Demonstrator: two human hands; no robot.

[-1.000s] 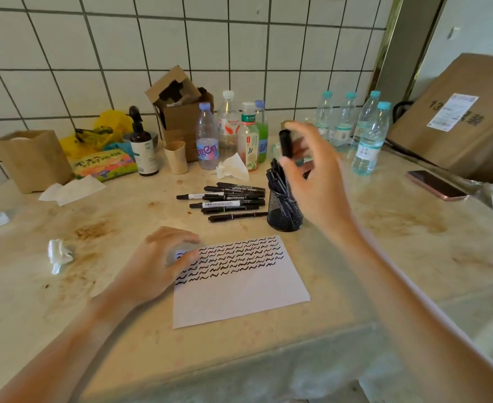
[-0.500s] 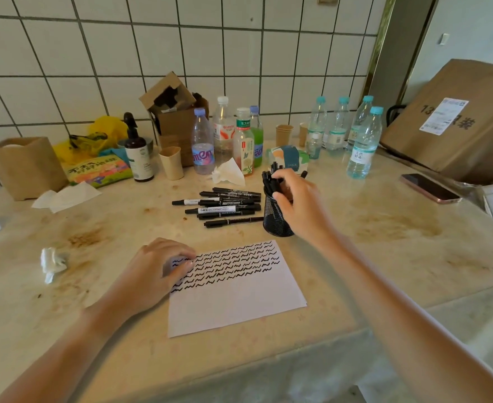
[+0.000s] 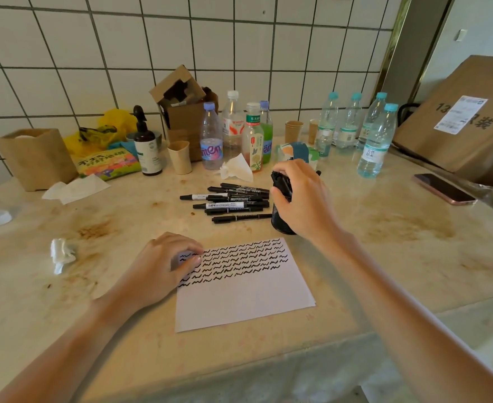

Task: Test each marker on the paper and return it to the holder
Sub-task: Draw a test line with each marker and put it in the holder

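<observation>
Gripping markers bunched in the black mesh holder, my right hand curls over its top, while my left hand presses flat-fingered on the paper. Pulling sideways could tip the light holder onto the loose markers just beside it on the table.

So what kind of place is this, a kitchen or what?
Probably a break or pantry counter: a stained stone countertop against a white tiled wall, crowded with water bottles and paper cups.

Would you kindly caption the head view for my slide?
Right hand at the marker holder; left hand rests on the squiggle-covered paper.
</observation>
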